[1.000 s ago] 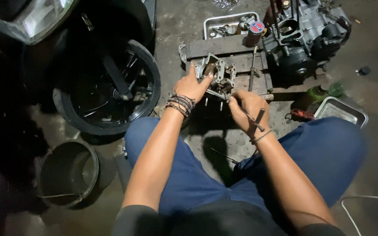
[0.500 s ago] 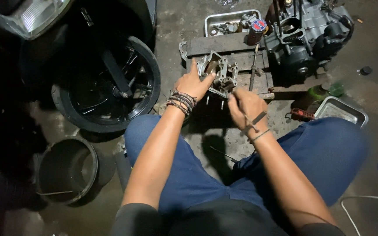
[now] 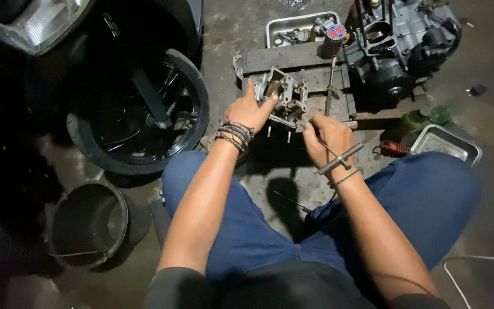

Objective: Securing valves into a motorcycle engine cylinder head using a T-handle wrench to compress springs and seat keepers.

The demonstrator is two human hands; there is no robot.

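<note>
A grey metal engine part (image 3: 284, 97) with bolts sticking down rests on a wooden pallet (image 3: 298, 60) in front of my knees. My left hand (image 3: 250, 111), with braided bands on the wrist, grips the part's left side and steadies it. My right hand (image 3: 328, 137) is shut on a metal T-handle wrench (image 3: 338, 159), whose shaft points up toward the part's right edge while the cross handle sticks out behind my fist.
A motorcycle engine block (image 3: 401, 48) sits at the far right of the pallet. A metal tray of small parts (image 3: 301, 28) lies behind it, another tray (image 3: 444, 143) by my right knee. A black wheel (image 3: 144, 111) and a dark bucket (image 3: 87, 223) stand at the left.
Both hands have stayed on the engine part and the wrench. My right hand has turned slightly, so the wrench's cross handle now lies more level.
</note>
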